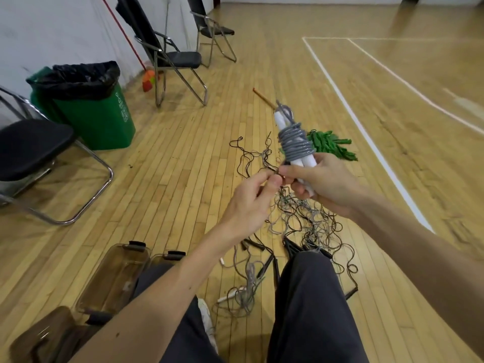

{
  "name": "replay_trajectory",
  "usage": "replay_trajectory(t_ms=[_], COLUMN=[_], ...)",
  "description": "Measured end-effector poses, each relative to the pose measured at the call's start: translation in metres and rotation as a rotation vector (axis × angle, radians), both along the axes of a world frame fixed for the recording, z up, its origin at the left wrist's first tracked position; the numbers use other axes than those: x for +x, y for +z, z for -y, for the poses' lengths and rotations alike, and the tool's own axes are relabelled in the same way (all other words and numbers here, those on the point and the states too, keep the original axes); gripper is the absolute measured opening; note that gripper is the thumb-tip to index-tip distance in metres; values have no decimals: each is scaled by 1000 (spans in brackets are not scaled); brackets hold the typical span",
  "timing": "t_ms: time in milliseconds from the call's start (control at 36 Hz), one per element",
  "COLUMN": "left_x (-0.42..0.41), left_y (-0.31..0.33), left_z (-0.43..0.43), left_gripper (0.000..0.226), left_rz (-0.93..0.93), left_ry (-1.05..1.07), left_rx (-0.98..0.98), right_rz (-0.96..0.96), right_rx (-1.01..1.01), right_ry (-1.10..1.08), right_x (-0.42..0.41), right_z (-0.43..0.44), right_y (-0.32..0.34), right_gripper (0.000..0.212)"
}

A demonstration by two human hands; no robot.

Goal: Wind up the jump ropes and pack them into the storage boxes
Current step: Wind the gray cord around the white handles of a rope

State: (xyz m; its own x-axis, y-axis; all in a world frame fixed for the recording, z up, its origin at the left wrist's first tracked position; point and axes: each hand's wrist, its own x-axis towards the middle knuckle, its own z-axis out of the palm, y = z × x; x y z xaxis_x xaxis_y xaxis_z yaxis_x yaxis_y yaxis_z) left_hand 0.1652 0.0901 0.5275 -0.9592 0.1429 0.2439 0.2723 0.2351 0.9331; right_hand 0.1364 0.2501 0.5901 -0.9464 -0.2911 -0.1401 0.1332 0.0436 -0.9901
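Sports hall: wood court floor [340, 61] w/ white lines [366, 137], folding chairs [172, 58].

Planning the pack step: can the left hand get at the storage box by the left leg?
Likely yes, once freed: left hand pinches the grey rope end now; nothing lies between it and the storage box beside the leg.

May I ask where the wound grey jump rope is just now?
Just right of centre in the head view, the jump rope is held in the right hand, above the tangled ropes on the floor.
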Motion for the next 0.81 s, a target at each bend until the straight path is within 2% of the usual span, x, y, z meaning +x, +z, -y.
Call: replay_trajectory(t_ms=[83,167,278,444,639,806], left_x=[3,4,6,6,9,12], left_y=[0,-3,-5,-4,-3,0], left_z=[8,14,18,20,18,23], left_gripper=[24,29,35,38,34,19], left_rz=[-5,22,66,137,242,371], left_ry=[22,45,45,-1,-21,-54], left_rx=[-134,-167,-144,-191,-329,-414], right_rz=[144,257,253,28,-234,-322], right_rx=[-33,-111,-130,191,635,830], right_ry=[66,119,135,110,30,-26], right_x=[2,5,5,9,1,-11], right_z=[-4,-6,-9,-7,-3,-4], right_y=[-10,-23,-33,-46,-52,-64], right_gripper=[13,14,14,11,18,17])
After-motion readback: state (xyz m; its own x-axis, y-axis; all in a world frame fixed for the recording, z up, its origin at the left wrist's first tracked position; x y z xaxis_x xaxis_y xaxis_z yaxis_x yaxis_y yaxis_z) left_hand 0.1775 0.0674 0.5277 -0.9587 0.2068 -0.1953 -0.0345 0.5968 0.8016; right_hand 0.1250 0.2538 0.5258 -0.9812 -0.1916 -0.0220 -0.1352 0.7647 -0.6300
